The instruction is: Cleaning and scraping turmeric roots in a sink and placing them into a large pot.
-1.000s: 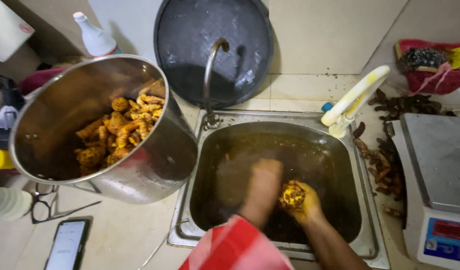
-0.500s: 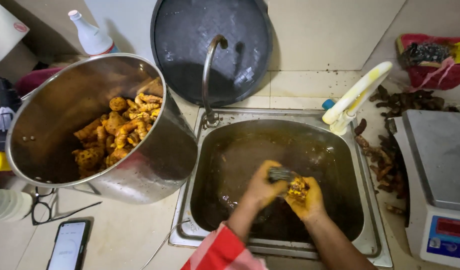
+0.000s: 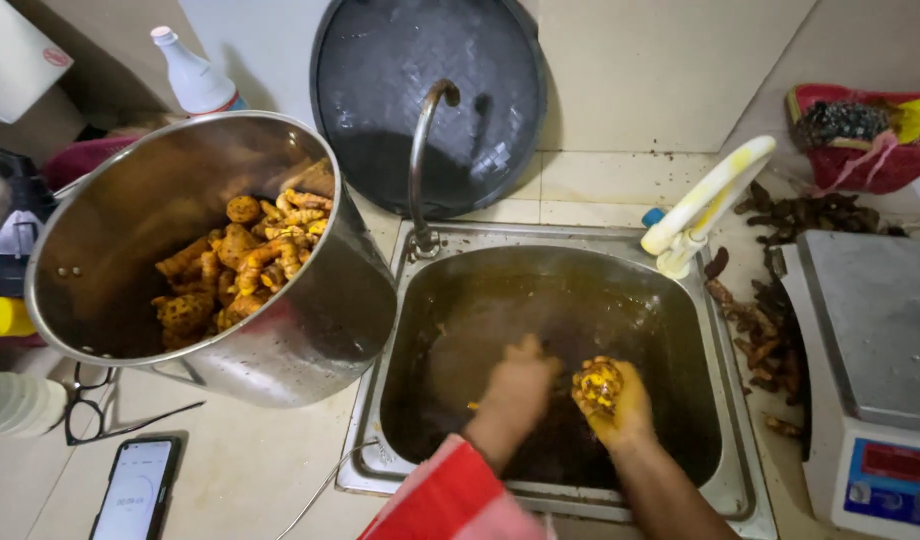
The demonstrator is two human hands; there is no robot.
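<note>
- The right hand [image 3: 620, 405] is closed in a grip round a knobbly yellow turmeric root [image 3: 597, 385], held up over the dark water of the sink [image 3: 725, 490].
- The left hand [image 3: 515, 385] is just beside that grip, low in the sink and blurred; I cannot tell whether it is open or holds anything.
- The root looks hard and stiff, light enough for one hand, and likely slippery since it is wet. Its lumps and branches give purchase, so a hold round the thick middle seems safest; the thin knobs could snap off.
- The sink holds murky brown water; what lies under it is hidden.
- Well to the left of the grip, a big steel pot [image 3: 310, 330] leans tilted on the worktop [image 3: 260, 470], touching the sink's edge, with a heap of orange-yellow roots [image 3: 245, 265] inside.
- Beyond the grip stand the curved tap [image 3: 420, 150] and a dark round lid [image 3: 430, 90] propped against the wall.
- To the right of the grip lie darker, unwashed-looking roots [image 3: 765, 320] beside a weighing scale [image 3: 875, 350].
- A phone [image 3: 130, 490] and spectacles [image 3: 95, 405] lie on the worktop, far left of the grip.
</note>
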